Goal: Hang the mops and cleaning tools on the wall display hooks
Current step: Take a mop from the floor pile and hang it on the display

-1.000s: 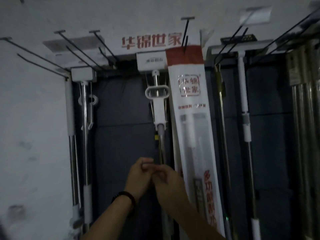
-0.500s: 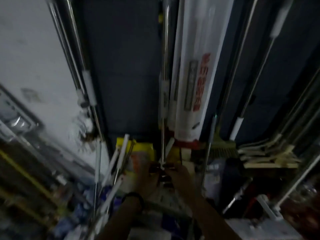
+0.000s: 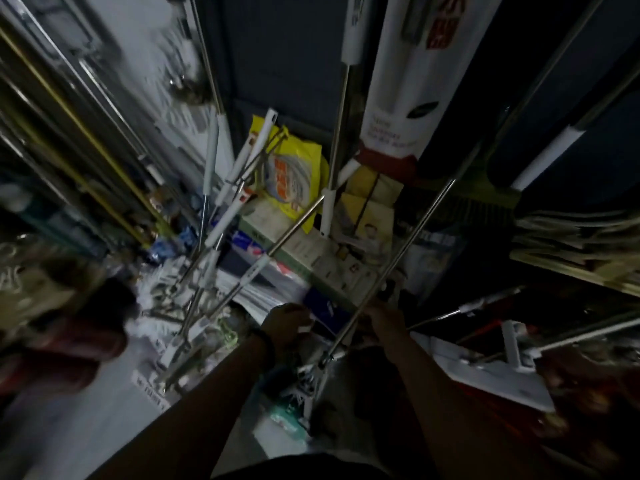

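Observation:
I am looking down at the foot of the wall display. My right hand (image 3: 386,317) is curled against a long metal mop pole (image 3: 412,237) that slants up to the right; its mop head (image 3: 313,379) rests low between my arms. My left hand (image 3: 285,320), with a dark band on the wrist, is curled with a small white bit at its fingertips; the dim light hides whether it grips it. A hanging mop handle (image 3: 341,109) and a packaged mop in a white sleeve (image 3: 405,98) dangle above.
Several loose mops (image 3: 239,168) lean in a pile at the left. A yellow bag (image 3: 294,174) and boxes (image 3: 311,251) lie on the floor behind them. A green broom (image 3: 485,202) and a white flat mop head (image 3: 495,375) sit at the right. Shelving poles run along the left.
The view has swung from the hooks and hanging mop tops down to the floor clutter. Both hands have come down from the hanging pole to the slanted pole near the floor.

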Available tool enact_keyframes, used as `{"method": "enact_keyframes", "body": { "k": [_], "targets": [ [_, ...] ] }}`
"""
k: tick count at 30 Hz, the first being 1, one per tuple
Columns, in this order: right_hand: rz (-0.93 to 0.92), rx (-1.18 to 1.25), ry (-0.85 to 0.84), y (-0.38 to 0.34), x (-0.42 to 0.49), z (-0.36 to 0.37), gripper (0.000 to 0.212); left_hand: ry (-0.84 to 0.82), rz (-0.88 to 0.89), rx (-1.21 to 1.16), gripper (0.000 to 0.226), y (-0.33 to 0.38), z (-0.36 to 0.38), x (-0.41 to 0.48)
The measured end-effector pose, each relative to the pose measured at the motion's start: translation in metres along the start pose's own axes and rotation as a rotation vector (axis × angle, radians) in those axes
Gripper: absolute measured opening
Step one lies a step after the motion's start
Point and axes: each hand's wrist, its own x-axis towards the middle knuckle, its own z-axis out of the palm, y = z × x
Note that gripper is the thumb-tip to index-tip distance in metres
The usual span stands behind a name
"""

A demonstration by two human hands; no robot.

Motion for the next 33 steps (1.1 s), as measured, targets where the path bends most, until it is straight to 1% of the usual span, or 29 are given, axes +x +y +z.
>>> {"method": "enact_keyframes", "body": {
  "k": [1, 2, 3, 5, 6, 8, 9, 10, 12, 13, 15, 18, 21, 24, 26, 29, 31, 33],
  "targets": [
    [0.016, -0.014, 0.016, -0.002, 0.011, -0.01, 0.028, 0.009, -0.013, -0.022, 0.009, -0.009, 0.007, -0.003],
    [0.035, -0.014, 0.019, -0.006, 0.021, -0.018, 0.03, 0.022, -0.035, -0.032, 0.011, -0.018, 0.013, -0.006],
    [0.065, -0.003, 0.015, -0.01, 0.031, -0.026, 0.031, 0.03, -0.051, -0.023, 0.018, -0.026, 0.018, -0.009],
    [0.106, 0.01, -0.01, -0.022, 0.04, -0.035, 0.023, 0.033, -0.057, -0.044, 0.037, -0.042, 0.027, -0.014],
    [0.11, 0.032, -0.028, -0.027, 0.046, -0.038, 0.019, 0.041, -0.053, -0.053, 0.039, -0.049, 0.031, -0.016],
    [0.097, 0.053, -0.049, -0.036, 0.062, -0.039, 0.012, 0.073, -0.049, -0.016, 0.017, -0.057, 0.036, -0.02],
    [0.108, 0.056, -0.057, -0.039, 0.072, -0.038, 0.017, 0.087, -0.056, -0.021, 0.008, -0.061, 0.039, -0.022],
    [0.123, 0.048, -0.062, -0.039, 0.083, -0.036, 0.028, 0.098, -0.064, -0.04, 0.004, -0.064, 0.042, -0.023],
    [0.131, 0.037, -0.032, -0.039, 0.096, -0.028, 0.056, 0.138, -0.08, -0.036, 0.005, -0.076, 0.044, -0.021],
    [0.138, 0.029, -0.038, -0.038, 0.1, -0.024, 0.062, 0.157, -0.087, -0.03, 0.005, -0.081, 0.042, -0.022],
    [0.158, 0.002, -0.06, -0.037, 0.108, -0.017, 0.062, 0.193, -0.127, -0.062, 0.008, -0.093, 0.038, -0.024],
    [0.175, 0.019, -0.036, -0.037, 0.122, -0.013, 0.065, 0.273, -0.192, -0.075, 0.011, -0.1, 0.033, -0.023],
    [0.166, 0.058, -0.032, -0.028, 0.137, -0.011, 0.064, 0.283, -0.229, -0.091, 0.013, -0.102, 0.031, -0.017],
    [0.129, 0.047, -0.019, -0.007, 0.15, -0.009, 0.07, 0.284, -0.249, -0.163, 0.012, -0.105, 0.03, -0.011],
    [0.106, 0.025, -0.041, 0.015, 0.154, -0.005, 0.069, 0.312, -0.241, -0.217, 0.015, -0.107, 0.029, -0.009],
    [0.083, 0.023, -0.082, 0.042, 0.13, 0.011, 0.063, 0.384, -0.229, -0.302, 0.015, -0.111, 0.021, -0.009],
    [0.087, 0.028, -0.114, 0.064, 0.115, 0.024, 0.053, 0.431, -0.288, -0.398, 0.008, -0.115, 0.012, -0.013],
    [0.114, -0.03, -0.164, 0.09, 0.108, 0.033, 0.041, 0.462, -0.324, -0.471, 0.013, -0.118, 0.003, -0.017]
  ]
}}
